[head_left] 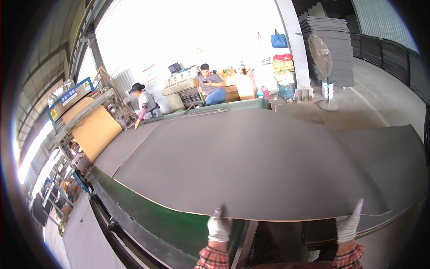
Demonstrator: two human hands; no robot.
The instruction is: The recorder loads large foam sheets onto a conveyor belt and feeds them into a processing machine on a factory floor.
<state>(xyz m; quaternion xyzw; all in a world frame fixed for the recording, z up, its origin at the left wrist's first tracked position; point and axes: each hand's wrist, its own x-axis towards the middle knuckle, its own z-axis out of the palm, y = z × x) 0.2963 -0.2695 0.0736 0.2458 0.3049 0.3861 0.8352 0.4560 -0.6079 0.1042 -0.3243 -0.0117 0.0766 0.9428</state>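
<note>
A large dark grey sheet [233,161] with a thin tan edge spreads in front of me, over a green conveyor belt [148,215] and out to the right. My left hand [218,227], in a white glove, grips its near edge with the thumb on top and the fingers hidden beneath. Farther right, my right hand [348,226], also gloved, holds the same edge, its thumb pointing up over the surface. Toward the right the sheet bends down over another dark sheet [389,157]. A second grey piece [123,145] lies on the belt beyond a seam at the left.
A machine with a tan sheet [96,130] stands at the left, where a co-worker [147,104] leans by the belt. Another person [211,85] sits behind it near a control desk [181,83]. At the back right are a fan [320,56] and stacked grey sheets [329,49].
</note>
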